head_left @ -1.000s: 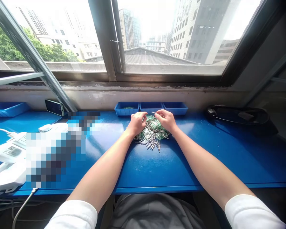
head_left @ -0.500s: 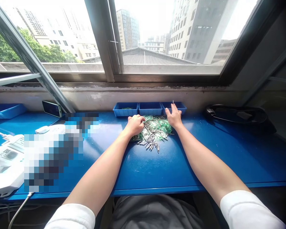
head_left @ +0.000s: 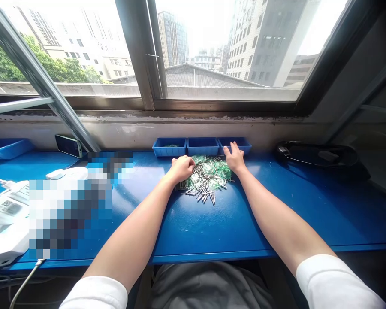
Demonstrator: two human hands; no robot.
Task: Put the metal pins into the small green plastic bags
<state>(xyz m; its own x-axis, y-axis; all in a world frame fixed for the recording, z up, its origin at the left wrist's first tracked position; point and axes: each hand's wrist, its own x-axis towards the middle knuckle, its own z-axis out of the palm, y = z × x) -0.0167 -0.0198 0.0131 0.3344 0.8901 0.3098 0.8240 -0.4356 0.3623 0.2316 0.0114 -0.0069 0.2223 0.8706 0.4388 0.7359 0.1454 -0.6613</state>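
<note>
A loose heap of thin silver metal pins (head_left: pixel 206 189) lies mixed with green, partly see-through pieces (head_left: pixel 224 171) on the blue table. At the heap's left edge is my left hand (head_left: pixel 181 168), its fingers curled inward and pressed together; whatever they hold is hidden. My right hand (head_left: pixel 234 159) reaches over the front of the right blue bin (head_left: pixel 247 148), with fingers apart and nothing seen between them. To its left stand the middle blue bin (head_left: pixel 202 150) and the left blue bin (head_left: pixel 169 151), which has some greenish pieces inside.
White chargers and a power strip (head_left: pixel 9 231) crowd the left side near a cable. A phone (head_left: pixel 68 146) leans by a metal bar, with another blue tray (head_left: pixel 8 150) farther left. A black bag-like item (head_left: pixel 321 156) rests at the right, below the window wall.
A small pin that stuck up from my right fingertips over the right bin no longer shows, and those fingers have parted. My left hand stays at the heap, its fingers slightly more curled.
</note>
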